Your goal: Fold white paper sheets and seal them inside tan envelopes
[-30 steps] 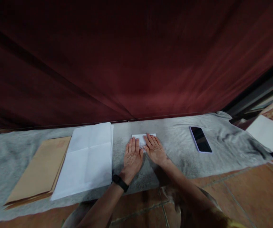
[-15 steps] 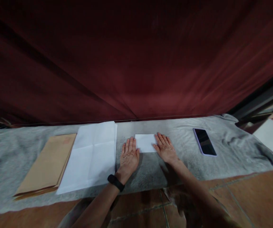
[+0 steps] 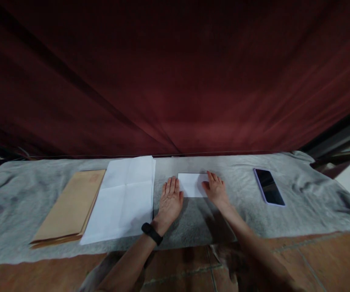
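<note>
A small white folded paper (image 3: 191,185) lies on the grey cloth in front of me. My left hand (image 3: 170,199) rests flat at its left edge, fingers stretched out, with a black band on the wrist. At the right edge of the paper is my right hand (image 3: 217,190); its thumb is apart from the fingers, which are a little bent and turned inward. Neither hand grips anything.
Left of my hands lies a stack of large white sheets (image 3: 125,194) with crease lines, beside brown envelopes (image 3: 70,202). A phone (image 3: 269,187) in a purple case is on the right. A dark red curtain (image 3: 175,89) hangs behind the grey cloth (image 3: 238,219).
My right hand has gone from lying flat to slightly bent, with its fingers drawn closer together. My left hand stays flat at the paper. The whole view has shifted slightly.
</note>
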The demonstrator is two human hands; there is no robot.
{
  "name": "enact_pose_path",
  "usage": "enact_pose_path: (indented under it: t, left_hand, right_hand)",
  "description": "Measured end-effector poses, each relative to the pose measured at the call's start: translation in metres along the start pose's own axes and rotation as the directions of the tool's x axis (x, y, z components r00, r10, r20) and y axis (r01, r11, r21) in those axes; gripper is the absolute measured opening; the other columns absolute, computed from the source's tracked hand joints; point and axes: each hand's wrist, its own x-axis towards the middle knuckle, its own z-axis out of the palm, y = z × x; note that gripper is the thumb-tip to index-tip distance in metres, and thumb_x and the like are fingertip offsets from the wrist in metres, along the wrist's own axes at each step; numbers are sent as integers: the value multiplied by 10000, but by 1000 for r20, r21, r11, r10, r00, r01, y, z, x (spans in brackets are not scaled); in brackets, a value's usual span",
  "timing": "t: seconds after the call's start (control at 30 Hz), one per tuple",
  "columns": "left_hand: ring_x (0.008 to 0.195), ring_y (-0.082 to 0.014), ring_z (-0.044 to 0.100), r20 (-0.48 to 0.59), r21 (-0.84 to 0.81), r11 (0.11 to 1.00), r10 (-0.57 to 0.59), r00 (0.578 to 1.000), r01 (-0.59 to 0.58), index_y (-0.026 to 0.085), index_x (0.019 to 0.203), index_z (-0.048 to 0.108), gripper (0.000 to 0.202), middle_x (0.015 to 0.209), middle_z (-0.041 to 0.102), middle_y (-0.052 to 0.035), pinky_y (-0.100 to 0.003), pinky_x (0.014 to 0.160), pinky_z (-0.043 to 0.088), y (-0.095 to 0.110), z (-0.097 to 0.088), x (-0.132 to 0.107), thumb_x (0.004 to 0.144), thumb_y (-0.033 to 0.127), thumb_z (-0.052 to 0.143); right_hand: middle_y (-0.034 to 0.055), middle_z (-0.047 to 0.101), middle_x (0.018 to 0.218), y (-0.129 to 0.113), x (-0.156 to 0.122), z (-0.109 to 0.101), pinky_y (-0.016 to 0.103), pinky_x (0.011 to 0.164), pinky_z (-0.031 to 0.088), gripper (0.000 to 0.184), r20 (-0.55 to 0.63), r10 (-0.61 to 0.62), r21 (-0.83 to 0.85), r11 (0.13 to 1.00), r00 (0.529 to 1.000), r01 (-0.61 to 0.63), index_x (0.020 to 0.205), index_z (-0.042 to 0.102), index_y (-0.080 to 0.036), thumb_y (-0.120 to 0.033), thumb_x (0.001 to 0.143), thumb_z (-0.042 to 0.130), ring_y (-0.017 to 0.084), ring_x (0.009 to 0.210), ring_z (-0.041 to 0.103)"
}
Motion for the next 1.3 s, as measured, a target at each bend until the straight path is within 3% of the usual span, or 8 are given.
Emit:
enact_pose_path:
  t: [0.2,0.4,0.6,0.7,0.8,0.93,1.1,1.3]
  left_hand:
    - [1514,-304,309,-37,-23,1000,1,999,-2,28,1517,408,559,1597,383,-196,-490,1237,285,0,3,-1,1010,259,350]
    - [1519,-303,295,-50,-80,997,-2,999,-2,41,1519,407,561,1598,380,-201,-507,1236,282,0,4,-3,1005,260,348]
    - [1516,-322,300,-49,-310,950,-50,998,32,51,1497,434,548,1593,390,-208,-537,1237,260,-3,3,3,1000,275,371]
    - [1503,-304,336,-88,-590,806,-124,988,49,130,1524,401,584,1600,394,-187,-530,1215,309,-8,-7,14,988,356,447]
    - [1423,-284,459,-79,-857,511,-274,958,75,205,1537,372,683,1570,443,-160,-482,1152,400,-16,-25,25,931,450,573]
    - [1009,-231,692,229,-957,133,-194,954,257,186,1279,636,590,1140,722,-111,-351,878,545,-24,-45,29,808,534,718]
    - [650,-138,597,432,-899,130,100,897,418,151,904,717,450,771,693,-18,-236,579,447,-21,-42,23,726,561,775]
    - [582,-136,558,437,-893,137,36,899,429,145,813,690,456,688,664,-9,-236,521,404,-17,-32,21,715,585,753]
  right_hand:
    - [163,689,1169,1,9,2,336,939,476,502,-41,118,205,973,992,-107,1403,523,-82,-193,913,502,249,1042,646]
    - [119,722,949,10,14,5,338,834,471,251,9,149,330,933,989,-143,1064,671,-178,-261,843,586,269,951,659]
    - [32,651,709,12,22,0,317,673,441,128,126,144,721,666,982,-190,738,616,-217,-339,717,649,224,729,621]
    - [13,675,751,13,25,-13,303,660,466,237,146,62,825,543,987,-156,801,625,-213,-438,731,650,189,700,615]
    - [13,712,812,12,23,-29,293,671,484,322,197,-91,929,335,976,-156,864,654,-210,-472,699,741,173,708,625]
    - [6,725,814,7,16,-38,272,638,475,356,274,-219,938,276,936,-210,867,683,-207,-484,682,807,161,690,626]
    - [4,726,804,-3,13,-30,263,602,464,381,313,-235,925,295,920,-239,869,703,-198,-513,681,809,155,663,621]
    - [-17,708,706,-3,20,-32,254,602,478,326,293,-46,921,281,955,-270,776,712,-210,-455,609,848,145,636,615]
